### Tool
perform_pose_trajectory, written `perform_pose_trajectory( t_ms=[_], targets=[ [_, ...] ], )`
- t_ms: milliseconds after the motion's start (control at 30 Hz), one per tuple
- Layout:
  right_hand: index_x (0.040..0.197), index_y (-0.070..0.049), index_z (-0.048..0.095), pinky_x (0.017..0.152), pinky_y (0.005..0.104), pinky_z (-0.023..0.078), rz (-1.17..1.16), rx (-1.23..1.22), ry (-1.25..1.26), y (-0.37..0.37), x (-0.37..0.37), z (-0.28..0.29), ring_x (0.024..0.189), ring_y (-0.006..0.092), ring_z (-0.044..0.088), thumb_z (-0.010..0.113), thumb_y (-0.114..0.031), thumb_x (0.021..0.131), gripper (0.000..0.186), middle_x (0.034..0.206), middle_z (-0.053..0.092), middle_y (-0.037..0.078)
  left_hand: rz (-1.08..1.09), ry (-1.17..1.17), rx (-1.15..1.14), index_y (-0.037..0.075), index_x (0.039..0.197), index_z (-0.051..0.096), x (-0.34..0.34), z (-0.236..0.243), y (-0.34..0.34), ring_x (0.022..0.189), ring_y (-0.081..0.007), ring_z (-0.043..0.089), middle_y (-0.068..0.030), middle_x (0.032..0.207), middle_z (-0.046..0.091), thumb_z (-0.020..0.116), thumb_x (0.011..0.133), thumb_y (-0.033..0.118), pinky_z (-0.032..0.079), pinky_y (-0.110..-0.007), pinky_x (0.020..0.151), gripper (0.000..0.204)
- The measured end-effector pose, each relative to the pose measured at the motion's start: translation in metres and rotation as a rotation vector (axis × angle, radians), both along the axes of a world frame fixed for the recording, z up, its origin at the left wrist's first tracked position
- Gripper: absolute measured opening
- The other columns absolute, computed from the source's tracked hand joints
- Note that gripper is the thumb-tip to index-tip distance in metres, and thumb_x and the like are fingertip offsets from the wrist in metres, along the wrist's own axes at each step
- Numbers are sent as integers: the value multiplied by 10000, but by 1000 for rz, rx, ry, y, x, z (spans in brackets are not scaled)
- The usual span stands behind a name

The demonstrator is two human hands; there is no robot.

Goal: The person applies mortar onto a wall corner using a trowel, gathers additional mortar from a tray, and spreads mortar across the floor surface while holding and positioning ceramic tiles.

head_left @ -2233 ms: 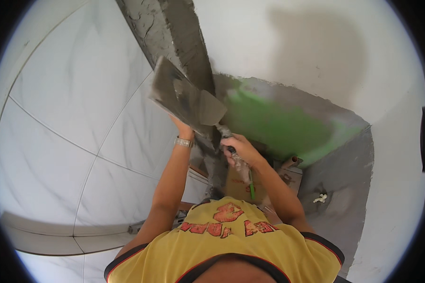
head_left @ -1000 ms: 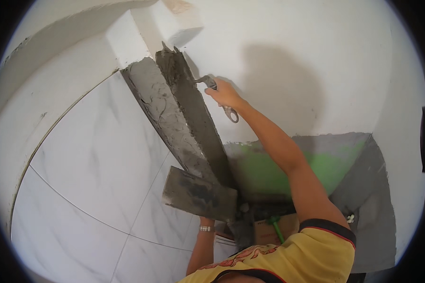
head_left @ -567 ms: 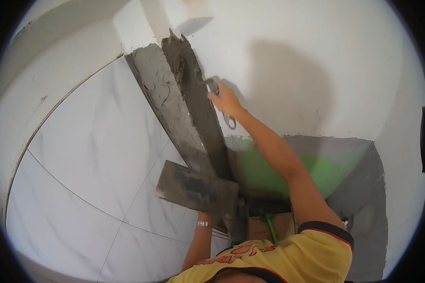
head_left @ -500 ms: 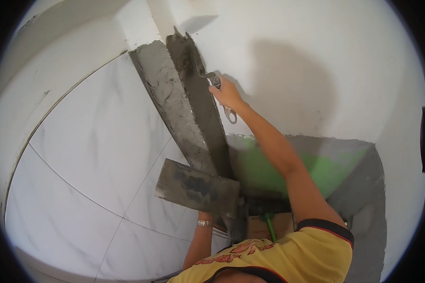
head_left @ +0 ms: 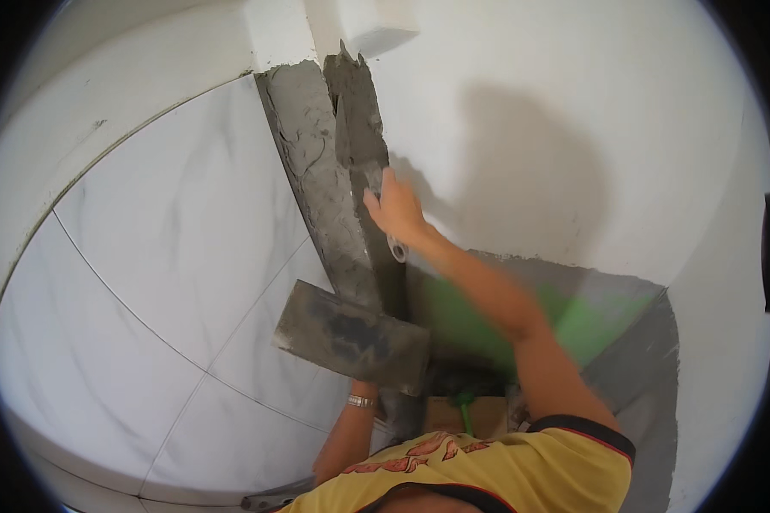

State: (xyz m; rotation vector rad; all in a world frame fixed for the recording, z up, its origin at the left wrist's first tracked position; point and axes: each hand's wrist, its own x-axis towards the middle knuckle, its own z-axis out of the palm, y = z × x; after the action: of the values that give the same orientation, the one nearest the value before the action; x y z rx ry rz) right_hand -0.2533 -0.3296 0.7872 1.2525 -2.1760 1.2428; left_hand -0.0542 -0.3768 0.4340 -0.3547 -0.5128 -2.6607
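1. Gouging looks the likeliest slip: R hand (head_left: 394,210) is clenched round the trowel (head_left: 393,243), whose blade seems to sit up-left of the fingertips against the mortar (head_left: 305,150); too much wrist twist could dig an edge into the damp-looking coat
2. Smearing is next: white wall (head_left: 522,60) is just right of the R fingers, so a blade or knuckle drifting past the coat's edge could mark it
3. Ragged peaks of mortar stick up well above the R fingers; they might sag or drop, b/c they're thin w/ nothing behind them
4. L hand (head_left: 364,387) is under the board (head_left: 355,339), only its heel + wrist showing; fingers hidden, can't tell how they grasp; board slants, so a tired wrist could tip it & let paste slide toward the tiles (head_left: 171,248) left of that hand
5. Board's upper edge overlaps the coated column below the R fingers; can't tell if they touch, but a careless lift could scuff the coat
6. Trowel, in & around the R fingers: grey, ring-ended handle poking out below the palm; blade hard to tell from mortar, some motion blur
7. Board, right above the L hand: flat, rectangular, grey-brown, w/ a dark patch mid-face & no thick heap visible
8. Mortar, on 2 column faces: left of the R fingers paler + wrinkled; right beside/behind them darker, lower part smoother, top rough
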Motion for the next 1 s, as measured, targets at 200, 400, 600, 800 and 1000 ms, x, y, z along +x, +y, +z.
perform_pose_trajectory(
  t_ms=[200, 400, 600, 800, 1000],
  targets=[
    [977, 27, 504, 544, 427, 478, 217, -170, -438, 15, -33, 1, 560, 285, 587, 629, -262, 895, 325, 689, 579, 138, -28, 41, 25, 62, 1466, 375, -14, -1, 3, 1305, -247, 444, -112, 1469, 433, 411, 1018, 367, 354, -402, 1104, 543],
    [898, -15, 536, 411, 339, 439, 351, -156, -709, 6, -39, 18, 451, 163, 527, 626, -193, 878, 201, 655, 507, 37, -46, 76, 59, 72, 1477, 363, -13, -11, 0, 1321, -249, 428, -109, 1487, 414, 391, 1023, 389, 341, -405, 1117, 554],
    [897, -20, 529, 415, 328, 446, 386, -204, -668, 18, -37, 28, 459, 164, 538, 631, -227, 874, 233, 661, 523, 41, -55, 116, 94, 81, 1488, 351, -12, -15, 4, 1338, -251, 412, -106, 1504, 396, 372, 1028, 410, 328, -407, 1130, 565],
    [910, -23, 528, 420, 328, 452, 68, -165, -321, -15, -57, 7, 462, 165, 539, 628, -243, 879, 244, 676, 539, 49, -84, 134, 117, 91, 1499, 339, -9, -21, 7, 1355, -254, 396, -103, 1522, 378, 353, 1034, 432, 315, -410, 1143, 577],
    [884, -18, 540, 447, 344, 462, 295, -81, -813, 36, -8, -30, 471, 179, 538, 622, -221, 893, 220, 681, 564, 65, -60, 170, 130, 101, 1509, 326, -5, -26, 12, 1372, -256, 380, -101, 1540, 359, 333, 1039, 454, 302, -412, 1156, 588]
  ],
)
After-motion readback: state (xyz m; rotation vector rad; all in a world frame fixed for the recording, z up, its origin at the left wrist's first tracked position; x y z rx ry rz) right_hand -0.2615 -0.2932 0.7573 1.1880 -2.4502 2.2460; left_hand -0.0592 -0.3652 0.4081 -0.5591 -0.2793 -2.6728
